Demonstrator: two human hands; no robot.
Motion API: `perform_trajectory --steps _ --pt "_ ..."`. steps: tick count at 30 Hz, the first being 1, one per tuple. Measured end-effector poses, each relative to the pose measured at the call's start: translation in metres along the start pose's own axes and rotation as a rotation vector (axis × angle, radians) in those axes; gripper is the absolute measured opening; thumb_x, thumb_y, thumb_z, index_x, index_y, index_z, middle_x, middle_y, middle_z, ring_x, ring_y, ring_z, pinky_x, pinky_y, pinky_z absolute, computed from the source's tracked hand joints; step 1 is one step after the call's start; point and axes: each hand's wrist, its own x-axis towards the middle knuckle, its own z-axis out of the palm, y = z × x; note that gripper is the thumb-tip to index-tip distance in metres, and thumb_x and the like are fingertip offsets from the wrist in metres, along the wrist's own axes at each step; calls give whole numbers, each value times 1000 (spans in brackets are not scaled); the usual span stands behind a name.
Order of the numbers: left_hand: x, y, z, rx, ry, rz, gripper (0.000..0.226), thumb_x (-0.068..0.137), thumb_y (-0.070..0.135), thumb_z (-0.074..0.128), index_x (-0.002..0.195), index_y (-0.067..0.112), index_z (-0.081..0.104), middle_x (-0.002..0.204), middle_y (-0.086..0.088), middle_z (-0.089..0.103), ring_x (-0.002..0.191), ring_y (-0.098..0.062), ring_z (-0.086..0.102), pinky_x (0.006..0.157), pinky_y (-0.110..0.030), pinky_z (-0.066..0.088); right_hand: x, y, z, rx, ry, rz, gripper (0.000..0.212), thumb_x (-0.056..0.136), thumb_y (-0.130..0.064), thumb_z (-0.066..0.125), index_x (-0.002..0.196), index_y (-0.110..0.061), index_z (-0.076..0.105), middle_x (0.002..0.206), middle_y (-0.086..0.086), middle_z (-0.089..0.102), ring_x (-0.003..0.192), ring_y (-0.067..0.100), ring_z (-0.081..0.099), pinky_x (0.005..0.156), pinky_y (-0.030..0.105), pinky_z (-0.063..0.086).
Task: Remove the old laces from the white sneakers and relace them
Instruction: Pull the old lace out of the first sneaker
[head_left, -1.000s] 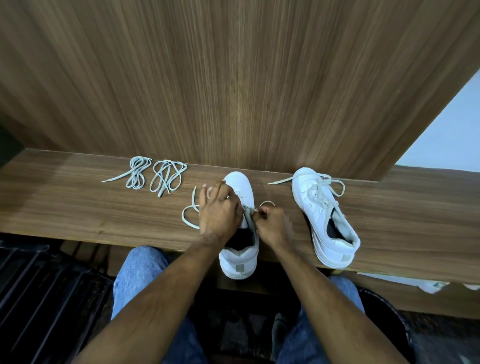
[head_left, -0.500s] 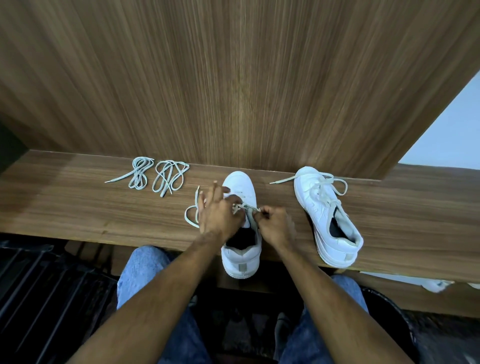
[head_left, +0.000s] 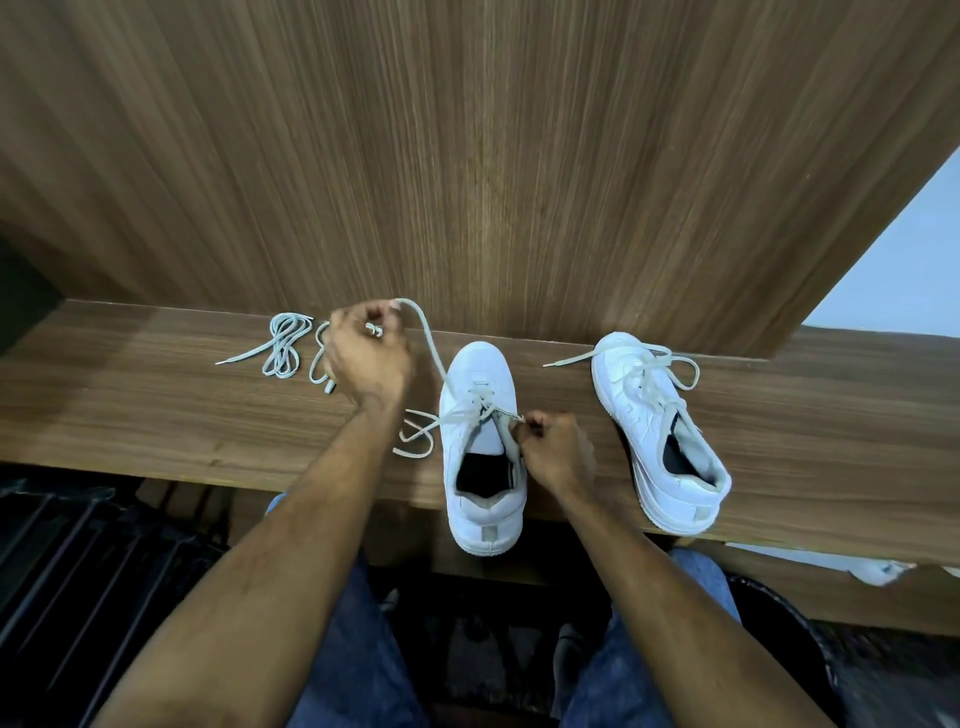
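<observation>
The left hand (head_left: 370, 358) grips a pale flat lace (head_left: 429, 338), lifted up and leftward; the right hand (head_left: 556, 452) pinches the lace's other end at the near white leather sneaker (head_left: 485, 447) on the wooden shelf (head_left: 156, 415). 2 loose lace bundles (head_left: 283, 351) lie at the left.

Bare forearms, no sleeves in view; legs in what looks like blue denim.

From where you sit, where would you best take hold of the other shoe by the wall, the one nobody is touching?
Grip the right shoe at its heel end, coming from the near table edge. The heel points toward the person and overhangs the edge, and the opening lets fingers hook inside, clear of the lace trailing off the toe.
</observation>
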Motion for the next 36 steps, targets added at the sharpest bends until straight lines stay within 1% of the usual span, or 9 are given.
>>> perform_trajectory --steps 4,10,17,21,24,28,31,34,36 --pt "-12 -13 -1 209 -180 75 34 80 43 61 107 23 63 109 -6 60 108 -27 54 95 -46 43 0 1 0 7 1 -7 22 90 -39 58 101 -26 72 100 2 72 100 28 64 76 31 44" --pt "-76 -39 3 199 -634 105 26 74 39 77 77 30 52 68 10 54 67 -14 57 62 -28 45 1 2 0 39 -14 -7 19 87 -39 61 92 -24 72 89 -3 73 89 21 66 75 31 49" --pt "-80 -63 3 -26 -557 -246 18 77 25 80 65 22 66 66 1 70 63 -15 62 71 -39 57 7 8 -4 53 -77 -75 21 87 -28 62 107 -29 67 98 -4 72 96 19 66 81 32 50" --pt "-84 -75 5 -122 -558 -315 13 78 28 78 67 23 73 69 0 73 65 -17 66 77 -51 57 4 -6 1 -473 -22 -450 51 89 -19 52 138 -33 43 122 2 62 99 31 63 75 36 48" --pt "-90 -71 3 -56 -522 -285 14 81 31 74 69 26 71 64 7 70 59 -12 61 73 -42 58 3 -19 14 -704 -45 -600 46 92 -19 49 136 -27 39 136 1 44 101 34 61 68 38 45" --pt "-92 -68 1 27 -510 -257 17 82 35 72 65 32 67 66 7 71 68 -21 68 71 -38 57 11 -30 18 -714 -2 -587 26 97 -23 45 122 -20 51 121 4 56 96 35 64 68 37 46" --pt "-90 -73 2 -10 -526 -303 14 77 39 71 68 28 70 66 6 71 69 -22 68 73 -43 58 20 -28 17 -411 64 -431 16 94 -23 47 103 -16 59 102 8 68 89 33 64 68 34 42" --pt "-89 -77 4 -20 -525 -318 11 78 35 73 73 26 73 66 8 71 65 -17 65 74 -45 58 31 -19 12 387 34 86 9 88 -12 53 82 -12 59 82 6 70 81 26 65 69 35 48" --pt "-90 -74 4 -6 -511 -303 11 80 34 73 73 25 73 65 9 71 65 -17 66 73 -42 58 35 -10 12 499 22 116 9 84 -6 55 79 -14 55 80 7 69 80 26 66 78 43 55"
